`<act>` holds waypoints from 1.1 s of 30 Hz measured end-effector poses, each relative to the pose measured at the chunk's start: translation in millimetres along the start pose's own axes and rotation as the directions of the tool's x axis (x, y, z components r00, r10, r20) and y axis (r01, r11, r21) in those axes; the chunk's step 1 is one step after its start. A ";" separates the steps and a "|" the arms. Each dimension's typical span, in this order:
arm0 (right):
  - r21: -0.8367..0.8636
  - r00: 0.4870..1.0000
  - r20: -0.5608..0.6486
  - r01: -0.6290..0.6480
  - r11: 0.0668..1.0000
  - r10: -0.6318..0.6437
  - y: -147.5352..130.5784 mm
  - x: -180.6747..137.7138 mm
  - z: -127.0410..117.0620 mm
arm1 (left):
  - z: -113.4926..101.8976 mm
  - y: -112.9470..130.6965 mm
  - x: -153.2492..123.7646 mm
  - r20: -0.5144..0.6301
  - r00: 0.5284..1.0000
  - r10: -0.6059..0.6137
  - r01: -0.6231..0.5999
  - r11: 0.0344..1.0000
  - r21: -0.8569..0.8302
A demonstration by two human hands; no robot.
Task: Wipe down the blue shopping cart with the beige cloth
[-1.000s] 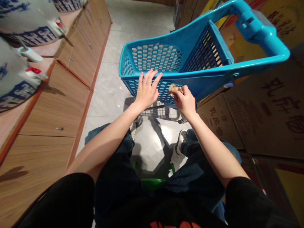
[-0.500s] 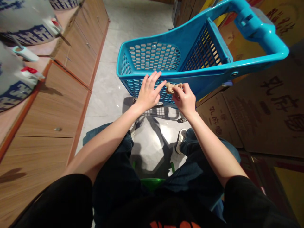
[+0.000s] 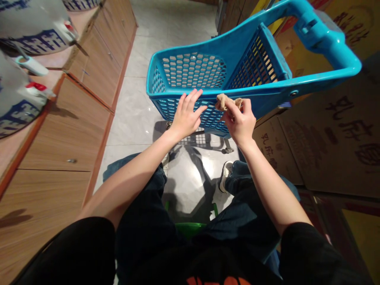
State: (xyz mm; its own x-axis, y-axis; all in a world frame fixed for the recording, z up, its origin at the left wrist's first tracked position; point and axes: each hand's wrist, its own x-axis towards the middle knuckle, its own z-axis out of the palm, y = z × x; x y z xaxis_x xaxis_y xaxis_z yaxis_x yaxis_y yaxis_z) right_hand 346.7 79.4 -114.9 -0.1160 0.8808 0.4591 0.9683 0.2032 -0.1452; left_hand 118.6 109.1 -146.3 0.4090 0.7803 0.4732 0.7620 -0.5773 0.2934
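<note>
A blue plastic shopping cart (image 3: 208,71) stands in front of me, tilted, its handle (image 3: 326,43) up at the right. My left hand (image 3: 186,114) lies against the cart's near side wall just under the rim, fingers stretched out and holding nothing. My right hand (image 3: 239,120) pinches a crumpled tan wad (image 3: 227,102), perhaps a cloth or paper, pressed at the cart's rim. I am seated on a green stool (image 3: 190,227), knees apart.
Wooden cabinets (image 3: 68,130) run along the left, with blue-and-white ceramic jars (image 3: 32,27) on top. Stacked cardboard boxes (image 3: 335,138) fill the right side. Grey tiled floor (image 3: 166,31) stretches ahead beyond the cart.
My right hand has risen and shifted right along the cart's rim with the tan wad. The left hand has stayed almost in place on the cart's side.
</note>
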 end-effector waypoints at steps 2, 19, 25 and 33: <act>-0.025 0.998 0.059 -0.003 1.000 0.004 1.9 -1.2 1.8 | 0.4 -0.4 0.1 -0.006 1.000 0.000 0.000 1.000 -0.006; -0.032 0.989 0.146 0.009 0.999 -0.005 5.5 3.0 -6.6 | 5.6 -1.7 -0.4 -0.041 0.999 0.008 -0.008 1.000 -0.007; -0.037 1.000 0.012 0.014 0.999 -0.013 7.5 6.5 -13.6 | 8.6 -1.4 -0.5 -0.060 0.998 0.009 -0.009 1.000 0.008; -0.024 0.994 0.108 0.018 1.000 -0.015 -12.9 9.0 1.9 | 7.1 -0.1 1.3 -0.050 0.999 -0.018 0.017 1.000 -0.025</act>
State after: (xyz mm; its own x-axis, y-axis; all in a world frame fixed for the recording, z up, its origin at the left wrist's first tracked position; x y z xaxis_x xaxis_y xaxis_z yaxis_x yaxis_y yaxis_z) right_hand 332.8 85.6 -110.6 -0.1538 0.9186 0.3639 0.9712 0.2084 -0.1157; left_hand 122.6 111.8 -151.6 0.3700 0.7775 0.5085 0.7556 -0.5703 0.3222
